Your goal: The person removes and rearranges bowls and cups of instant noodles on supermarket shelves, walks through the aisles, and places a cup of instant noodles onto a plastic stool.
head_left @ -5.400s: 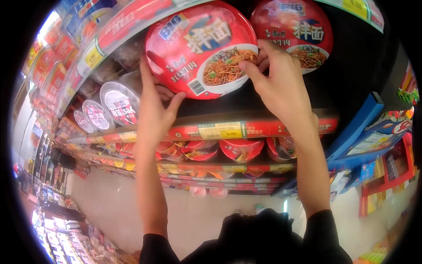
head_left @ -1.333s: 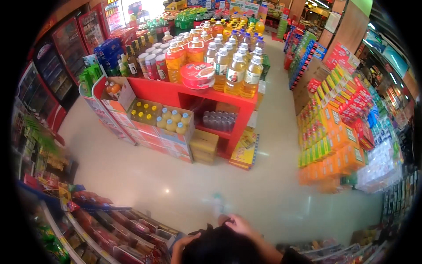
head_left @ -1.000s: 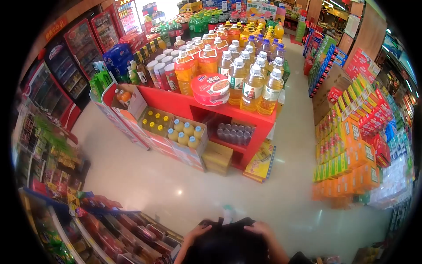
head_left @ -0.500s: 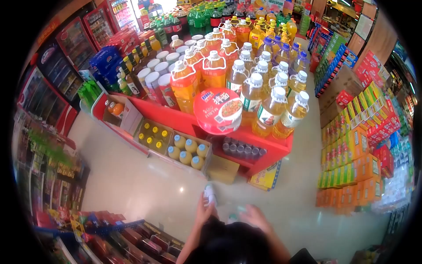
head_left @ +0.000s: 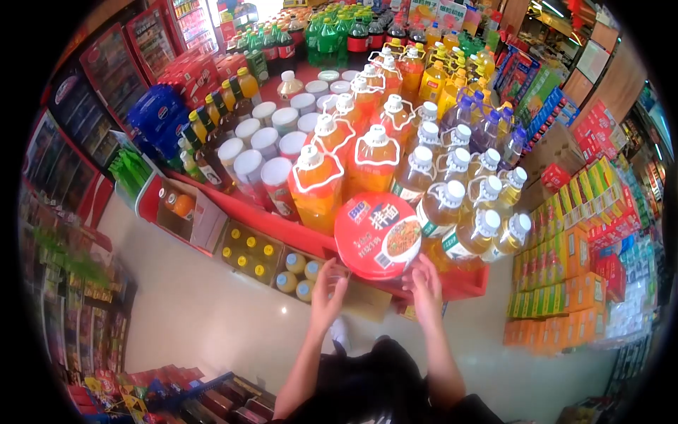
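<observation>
A red round noodle bowl (head_left: pixel 367 240), with a noodle picture on its lid, rests at the front edge of a red display stand (head_left: pixel 462 283). Just below its left side is my left hand (head_left: pixel 329 293), fingers bent and apart, holding nothing. My right hand (head_left: pixel 425 286) is at the bowl's lower right side, its fingers apart and curved; whether they touch the bowl is unclear. Behind the bowl stand orange drink bottles (head_left: pixel 318 180), and to its right are white-capped bottles (head_left: pixel 470 230).
White-lidded canisters (head_left: pixel 251 166) fill the stand's left part. Below it, cartons hold yellow-capped bottles (head_left: pixel 244 251) and blue-capped bottles (head_left: pixel 295 265). Stacked boxes (head_left: pixel 565 283) rise at the right. Red-framed coolers (head_left: pixel 106 85) line the left. Shelving crosses the lower left.
The view has come closer to the stand and its bottles. Both hands have risen from near the body to either side of the bowl's lower edge.
</observation>
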`<state>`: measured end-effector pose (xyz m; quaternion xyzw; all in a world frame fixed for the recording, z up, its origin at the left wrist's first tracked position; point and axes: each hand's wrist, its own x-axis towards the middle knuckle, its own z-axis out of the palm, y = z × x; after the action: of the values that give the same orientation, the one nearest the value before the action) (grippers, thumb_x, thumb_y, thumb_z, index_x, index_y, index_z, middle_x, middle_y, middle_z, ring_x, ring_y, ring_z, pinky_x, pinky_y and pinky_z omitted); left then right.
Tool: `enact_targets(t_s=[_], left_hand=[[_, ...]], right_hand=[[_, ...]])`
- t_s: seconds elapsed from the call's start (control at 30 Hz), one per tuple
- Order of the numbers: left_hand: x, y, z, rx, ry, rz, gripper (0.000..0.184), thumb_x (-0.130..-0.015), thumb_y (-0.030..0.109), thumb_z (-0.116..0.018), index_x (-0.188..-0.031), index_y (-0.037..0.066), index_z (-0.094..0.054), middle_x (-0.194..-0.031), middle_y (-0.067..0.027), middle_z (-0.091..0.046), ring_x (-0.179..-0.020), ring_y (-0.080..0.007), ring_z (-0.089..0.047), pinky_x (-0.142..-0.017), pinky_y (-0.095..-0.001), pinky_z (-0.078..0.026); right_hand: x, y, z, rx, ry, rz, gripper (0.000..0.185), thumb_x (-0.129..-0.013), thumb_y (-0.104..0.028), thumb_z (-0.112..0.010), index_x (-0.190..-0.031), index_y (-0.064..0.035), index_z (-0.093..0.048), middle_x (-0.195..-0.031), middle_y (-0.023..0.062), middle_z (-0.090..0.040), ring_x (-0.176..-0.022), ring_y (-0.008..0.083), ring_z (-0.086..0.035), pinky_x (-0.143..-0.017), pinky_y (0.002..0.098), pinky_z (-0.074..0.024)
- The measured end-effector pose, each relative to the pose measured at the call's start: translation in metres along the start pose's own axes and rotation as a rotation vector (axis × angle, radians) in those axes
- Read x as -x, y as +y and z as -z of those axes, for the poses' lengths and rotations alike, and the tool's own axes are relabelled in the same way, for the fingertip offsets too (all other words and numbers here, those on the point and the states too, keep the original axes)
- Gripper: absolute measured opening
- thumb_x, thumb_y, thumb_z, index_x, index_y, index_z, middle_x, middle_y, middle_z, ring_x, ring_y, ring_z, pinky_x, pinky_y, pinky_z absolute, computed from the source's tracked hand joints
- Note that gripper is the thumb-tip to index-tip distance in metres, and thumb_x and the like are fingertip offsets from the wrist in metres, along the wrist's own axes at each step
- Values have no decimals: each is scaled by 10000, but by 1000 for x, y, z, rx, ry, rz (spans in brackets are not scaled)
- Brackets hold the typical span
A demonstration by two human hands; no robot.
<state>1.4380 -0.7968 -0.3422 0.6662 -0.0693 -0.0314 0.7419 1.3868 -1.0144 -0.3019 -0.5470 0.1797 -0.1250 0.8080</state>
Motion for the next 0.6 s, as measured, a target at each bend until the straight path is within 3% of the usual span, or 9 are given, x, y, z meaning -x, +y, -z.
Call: enact_targets(t_s=[0.1,0.17,0.27,0.37,0.47,0.6], left_hand=[[-31,6,-11,-16,8,-40,494,-965,173,-588,-1405,10,-435,-1105,-89,-584,-955,-143,-588,-836,-274,-482],[-42,9,-17,11,0,-1,486,-1000,184,-539,-1419,-19,-402,-1116,-75,-565,-1012,-135,-546,-900,-276,-437],[-52,13,-23,-108,16,-65,414,-1024,198,-492,-1374,-22,-475,-1144,-67,-553,-1027,-130,-519,-924,-279,-413],[-49,21,-28,-189,66,-88,352,-1022,187,-481,-1301,-13,-556,-1125,-45,-548,-1005,-123,-509,-902,-276,-413],[-44,14,-26,-110,100,42,358,-1024,184,-465,-1302,-25,-546,-1138,-42,-548,-991,-117,-514,-876,-262,-415],[-33,31,-35,-146,156,-50,338,-1016,161,-449,-1271,-28,-563,-1000,-9,-533,-953,-107,-523,-845,-262,-424]], right_hand=[[-26,4,3,-43,8,-9,516,-993,-186,-568,-1448,-42,-372,-1107,38,-573,-849,77,-565,-669,220,-463],[-40,4,10,-90,-42,-20,496,-995,-194,-566,-1439,-41,-407,-1026,6,-600,-784,48,-531,-631,212,-426],[-52,-2,8,-59,-77,-65,438,-995,-188,-559,-1397,-44,-464,-954,-14,-604,-769,38,-530,-637,208,-427],[-51,-12,1,74,-44,22,325,-987,-153,-563,-1283,-26,-528,-933,2,-609,-758,47,-533,-639,205,-425],[-49,-18,-2,130,-51,61,299,-979,-137,-577,-1246,-12,-527,-971,20,-600,-780,50,-532,-644,205,-427],[-49,-18,11,-13,-147,12,241,-970,-132,-599,-1164,-17,-515,-978,30,-591,-850,66,-531,-744,218,-437]])
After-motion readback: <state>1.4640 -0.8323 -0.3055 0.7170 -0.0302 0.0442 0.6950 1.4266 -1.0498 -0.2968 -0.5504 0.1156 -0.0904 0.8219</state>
